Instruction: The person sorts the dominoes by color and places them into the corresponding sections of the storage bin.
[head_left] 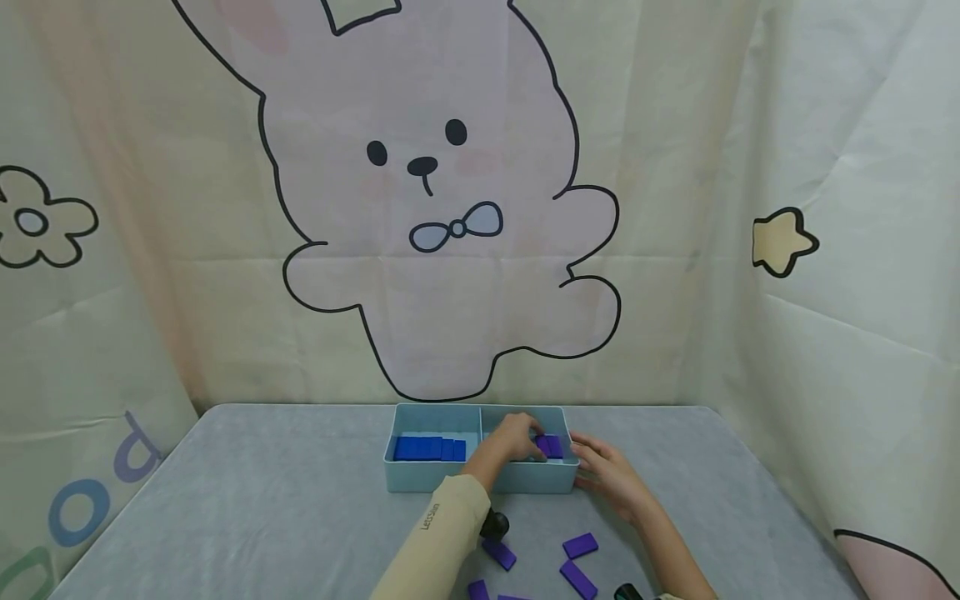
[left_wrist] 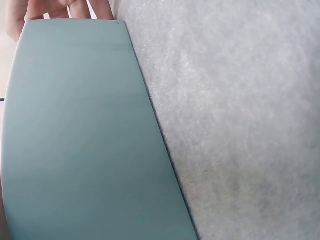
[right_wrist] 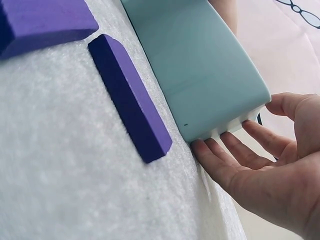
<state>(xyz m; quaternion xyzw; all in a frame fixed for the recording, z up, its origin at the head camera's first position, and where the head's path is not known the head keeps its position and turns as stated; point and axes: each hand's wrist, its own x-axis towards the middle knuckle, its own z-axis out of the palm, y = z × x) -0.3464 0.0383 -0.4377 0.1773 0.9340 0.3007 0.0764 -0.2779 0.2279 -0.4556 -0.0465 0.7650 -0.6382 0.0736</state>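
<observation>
A light blue-green two-compartment box (head_left: 427, 478) stands on the table. My left hand (head_left: 516, 435) reaches into its right compartment, thumb and fingers curled about a purple block beside other purple blocks (head_left: 553, 447); the fingertips are partly hidden. My right hand (head_left: 611, 479) rests against the box's right end. In the right wrist view, its fingers (right_wrist: 245, 150) lie extended along that end, thumb near the upper edge. Only the box's front wall (left_wrist: 80, 130) and the right hand's fingers (left_wrist: 75, 9) at its far end show in the left wrist view.
Blue blocks (head_left: 429, 448) lie in a row in the left compartment. Several loose purple blocks, including one (head_left: 580, 545) and another (head_left: 578, 579), lie on the grey cloth (head_left: 285, 500) before the box. A patterned curtain (head_left: 652, 333) hangs behind.
</observation>
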